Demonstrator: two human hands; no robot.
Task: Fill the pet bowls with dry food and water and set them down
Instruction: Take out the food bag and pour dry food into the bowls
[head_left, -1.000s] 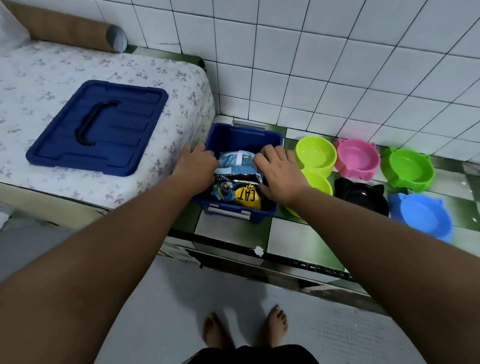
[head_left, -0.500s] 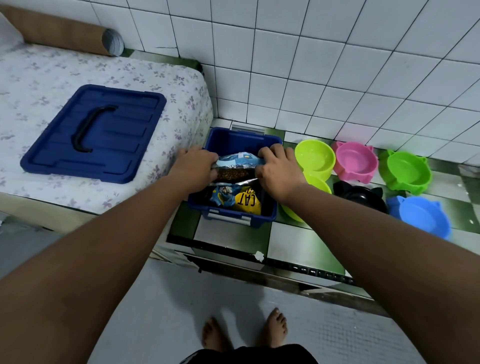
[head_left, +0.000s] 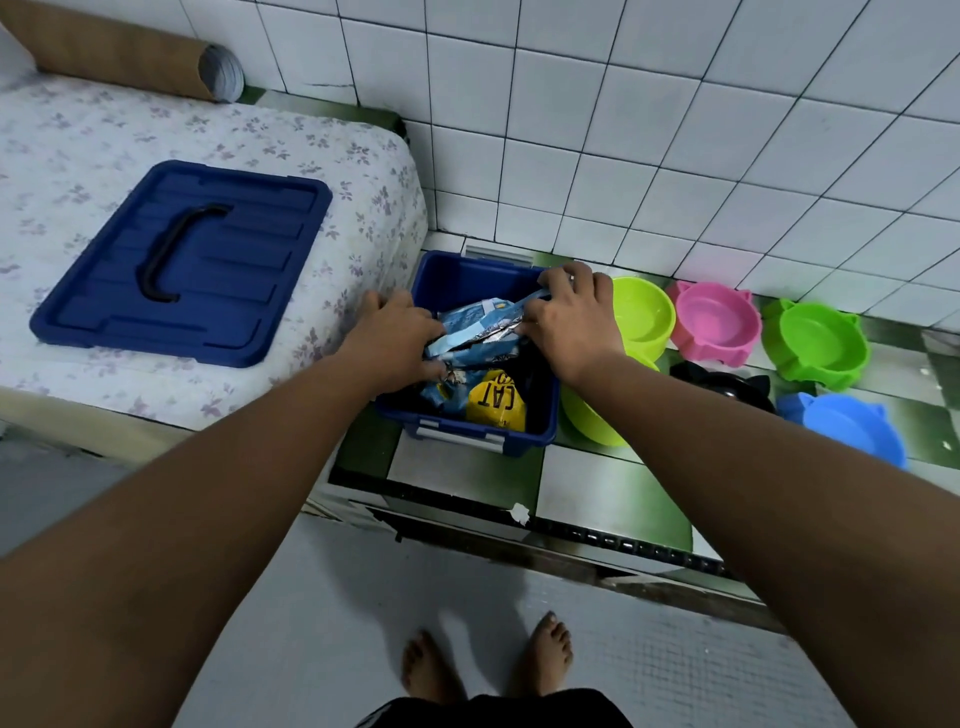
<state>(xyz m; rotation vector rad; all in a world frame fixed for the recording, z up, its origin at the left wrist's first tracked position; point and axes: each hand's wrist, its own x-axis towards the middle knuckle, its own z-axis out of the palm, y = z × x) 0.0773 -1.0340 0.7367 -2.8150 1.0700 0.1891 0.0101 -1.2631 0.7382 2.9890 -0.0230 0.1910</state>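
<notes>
blue-and-silver crinkled foil bag of cat food (head_left: 480, 330) lies in the dark blue plastic storage bin (head_left: 467, 434) on the floor; the left hand (head_left: 395, 338) grips its 9 o'clock side, the right hand (head_left: 571, 317) pinches its top edge at 3 o'clock; the step looks like getting the food out; next, lift it straight up past the rim; empty round plastic pet bowls (head_left: 714, 327) crowd 3 o'clock, the floral-sheeted bed (head_left: 311, 156) presses at 9, the white tiled wall (head_left: 571, 156) at 12; open room lies toward 6.
</notes>
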